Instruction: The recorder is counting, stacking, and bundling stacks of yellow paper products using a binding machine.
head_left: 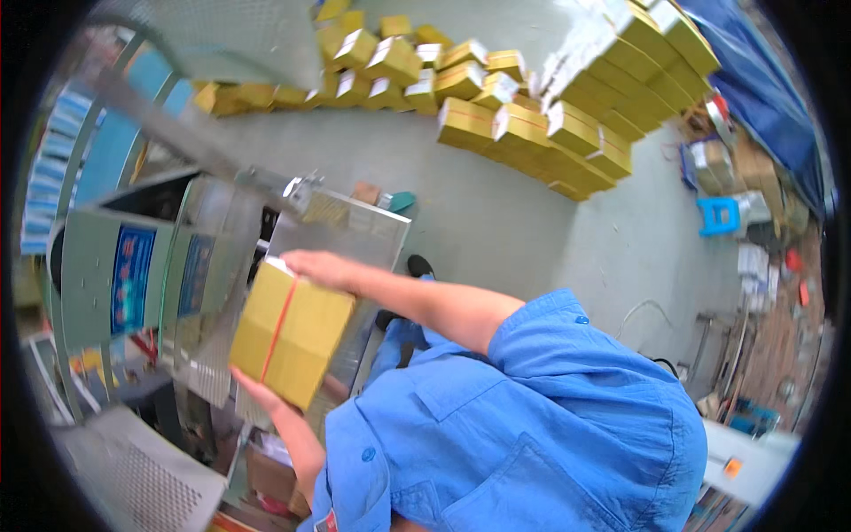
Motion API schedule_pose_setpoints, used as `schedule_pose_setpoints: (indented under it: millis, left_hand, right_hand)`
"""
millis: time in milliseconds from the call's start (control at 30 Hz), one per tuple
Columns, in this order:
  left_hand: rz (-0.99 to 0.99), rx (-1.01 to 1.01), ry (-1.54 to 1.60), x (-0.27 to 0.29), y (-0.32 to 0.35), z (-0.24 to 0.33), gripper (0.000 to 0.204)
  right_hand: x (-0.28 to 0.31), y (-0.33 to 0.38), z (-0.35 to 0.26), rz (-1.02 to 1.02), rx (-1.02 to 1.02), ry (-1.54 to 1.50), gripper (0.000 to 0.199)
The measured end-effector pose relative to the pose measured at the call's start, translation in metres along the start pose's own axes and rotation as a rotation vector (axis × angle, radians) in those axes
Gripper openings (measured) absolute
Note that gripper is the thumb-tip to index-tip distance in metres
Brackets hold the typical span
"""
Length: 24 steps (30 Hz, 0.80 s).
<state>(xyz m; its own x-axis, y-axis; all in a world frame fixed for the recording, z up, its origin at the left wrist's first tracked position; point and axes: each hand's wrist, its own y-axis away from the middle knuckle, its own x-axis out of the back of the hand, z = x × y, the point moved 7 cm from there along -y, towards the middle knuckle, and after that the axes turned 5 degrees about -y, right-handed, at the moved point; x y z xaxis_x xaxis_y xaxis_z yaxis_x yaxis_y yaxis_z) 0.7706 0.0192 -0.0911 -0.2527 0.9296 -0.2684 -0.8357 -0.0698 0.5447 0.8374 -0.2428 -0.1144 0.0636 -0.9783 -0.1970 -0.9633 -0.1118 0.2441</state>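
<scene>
Here, the biggest thing in sight is the grey metal machine (177,275) with its perforated steel panels, standing on the concrete floor (496,213). Behind it, against the wall, a long heap of yellow bundles (532,115) lies stacked, some in tidy rows and some tumbled loose. In front, a person in a blue work shirt (532,417) holds one yellow bundle (291,332), bound with a thin red band, up over the machine's sloping mesh plate (346,232). The left hand (257,390) supports it from beneath, and the right hand (319,268) lies over its top edge, so both are clasped on it. Judging by the heap, many bundles are already tied, and this one is in mid-air, not yet set down anywhere.
</scene>
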Motion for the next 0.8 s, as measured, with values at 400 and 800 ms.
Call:
schedule_pose_setpoints:
  millis: [400, 800]
  left_hand:
    - [-0.149, -0.07, -0.296, -0.084, 0.078, -0.063, 0.059]
    - [-0.391, 0.215, -0.328, -0.36, 0.122, -0.2, 0.049]
  right_hand:
    - [0.111, 0.178, 0.03, 0.495, -0.079, -0.165, 0.025]
    - [0.359, 0.336, 0.046, 0.732, -0.062, -0.485, 0.023]
